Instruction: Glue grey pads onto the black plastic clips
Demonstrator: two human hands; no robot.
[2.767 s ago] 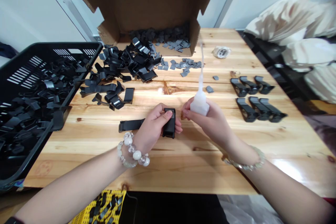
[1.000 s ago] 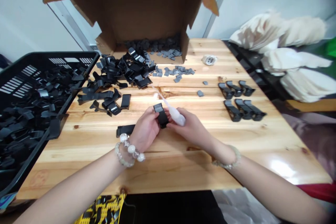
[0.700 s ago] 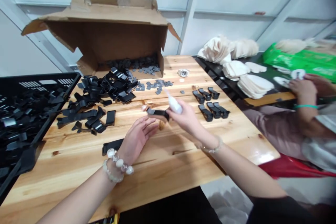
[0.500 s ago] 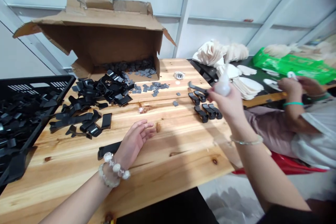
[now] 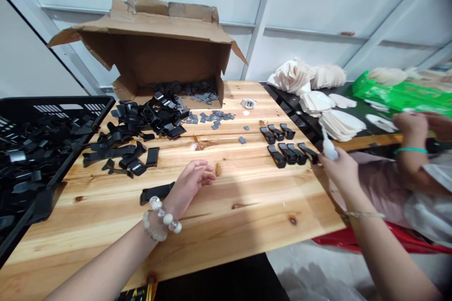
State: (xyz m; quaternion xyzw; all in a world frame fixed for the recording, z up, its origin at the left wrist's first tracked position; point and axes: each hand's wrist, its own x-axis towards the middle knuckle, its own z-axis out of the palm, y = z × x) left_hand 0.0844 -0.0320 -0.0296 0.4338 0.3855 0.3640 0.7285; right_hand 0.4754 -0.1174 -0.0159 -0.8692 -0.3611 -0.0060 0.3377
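My left hand [image 5: 192,179] rests on the wooden table with its fingers loosely curled and apart, holding nothing. A black strap-like piece [image 5: 157,193] lies beside it, partly hidden by the wrist. At the table's right edge, my right hand [image 5: 339,169] is closed around a small white squeeze bottle [image 5: 330,149] whose narrow nozzle points up. Near its fingertips, a curved black piece [image 5: 308,152] lies at the end of a row; whether the fingers touch it I cannot tell. More such black pieces [image 5: 276,156] lie there in two short rows.
An opened cardboard box [image 5: 169,61] holds small grey squares, with more spilled in front. Left of them lies a heap of black pieces [image 5: 155,117], then a black crate [image 5: 52,113]. A watch-like object [image 5: 248,103] sits farther back. At right, a co-worker's hands [image 5: 411,127] are near white fabric pieces [image 5: 342,124].
My right hand has moved right and down with the bottle. The black piece that was at its fingers now lies at the end of the front row. My left hand stays in place.
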